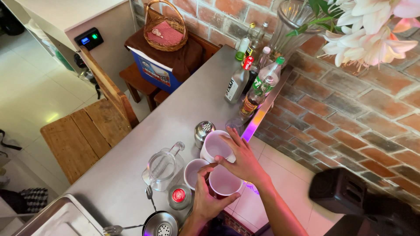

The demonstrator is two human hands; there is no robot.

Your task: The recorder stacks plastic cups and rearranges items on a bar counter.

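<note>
Three cups stand close together on the steel counter (205, 87): a tall white cup (213, 146), a pale cup (192, 172) and a red cup (225, 184) with a white inside. My right hand (243, 162) reaches over the red cup. Its fingers lie on the near rim of the white cup and its thumb presses the cup's outer side. My left hand (204, 199) wraps around the left side of the red cup, and its fingertips reach up between the red and the pale cup.
A glass pitcher (164, 167), metal shaker (204, 131), red-lidded tin (179, 196), round strainer (161, 225) and fork (114, 228) surround the cups. Bottles (245, 83) and a flower vase (291, 26) line the brick wall. A steel tray (65, 218) sits lower left, a wooden bench (87, 131) beyond.
</note>
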